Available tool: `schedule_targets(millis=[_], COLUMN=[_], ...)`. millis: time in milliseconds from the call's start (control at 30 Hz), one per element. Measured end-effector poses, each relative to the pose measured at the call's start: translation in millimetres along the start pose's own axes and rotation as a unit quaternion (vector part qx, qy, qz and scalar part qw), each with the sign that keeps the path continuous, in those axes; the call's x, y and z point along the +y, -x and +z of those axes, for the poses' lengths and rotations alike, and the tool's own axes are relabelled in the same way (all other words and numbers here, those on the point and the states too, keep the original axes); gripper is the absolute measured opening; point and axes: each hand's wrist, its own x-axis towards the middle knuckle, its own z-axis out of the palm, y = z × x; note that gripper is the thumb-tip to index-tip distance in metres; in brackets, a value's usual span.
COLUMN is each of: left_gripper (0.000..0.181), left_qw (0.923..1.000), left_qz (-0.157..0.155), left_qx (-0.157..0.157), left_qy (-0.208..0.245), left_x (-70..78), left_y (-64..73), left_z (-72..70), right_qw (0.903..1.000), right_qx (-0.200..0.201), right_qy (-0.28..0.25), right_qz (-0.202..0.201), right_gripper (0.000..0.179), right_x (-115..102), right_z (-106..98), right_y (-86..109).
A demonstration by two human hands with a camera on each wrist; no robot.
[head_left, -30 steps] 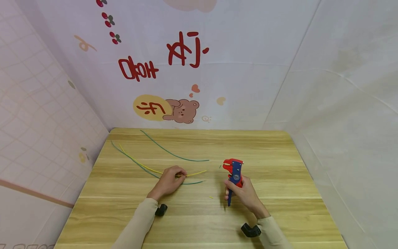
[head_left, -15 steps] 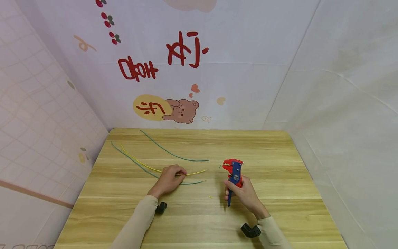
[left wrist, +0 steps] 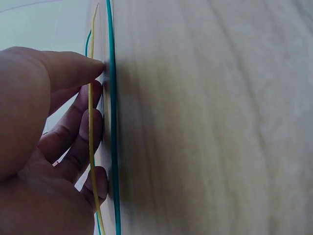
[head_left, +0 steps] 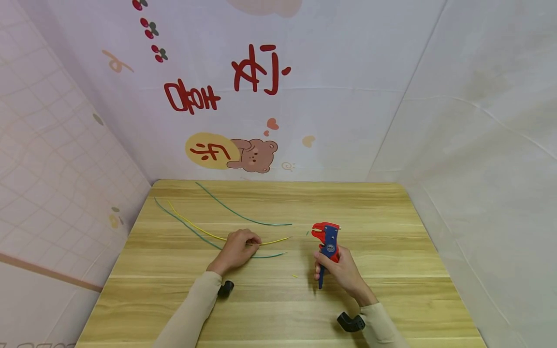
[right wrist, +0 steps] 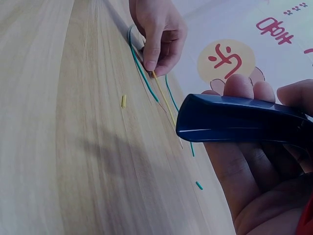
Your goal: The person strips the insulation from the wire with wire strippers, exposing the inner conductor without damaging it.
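My left hand (head_left: 236,247) pinches a yellow wire (head_left: 274,241) between thumb and fingers, low over the wooden table. In the left wrist view, this yellow wire (left wrist: 91,142) runs across the fingers, and a green wire (left wrist: 113,122) passes beside them. A thin bare tip shows at the yellow wire's right end. The near green wire (head_left: 267,257) passes under the left hand, also with a bare tip. My right hand (head_left: 346,273) grips red-and-blue wire strippers (head_left: 331,237) by the handle, their red jaws facing left with nothing between them. The blue handle (right wrist: 234,117) fills the right wrist view.
Another green wire (head_left: 243,216) lies curved farther back on the table (head_left: 370,203). A short green offcut (head_left: 307,233) lies left of the strippers' head, and a yellow offcut (head_left: 295,276) nearer the front. Printed cloth walls (head_left: 330,121) stand around the table's back and sides.
My left hand and the yellow wire have shifted very slightly toward the back of the table. The right hand and the strippers stay in place.
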Motion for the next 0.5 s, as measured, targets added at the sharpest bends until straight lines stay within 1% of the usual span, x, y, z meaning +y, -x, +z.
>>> schedule_targets(millis=[500], left_gripper=[0.011], left_qw=[1.0000], left_qz=[-0.003], left_qx=[0.000], left_qy=[-0.008], left_x=[1.3], left_y=[-0.9], left_z=[1.0], right_qw=[1.0000], right_qx=[-0.003], right_qy=[0.004], right_qz=[-0.007], right_gripper=[0.025], right_x=[-1.1], right_z=[-2.1], right_y=[0.4])
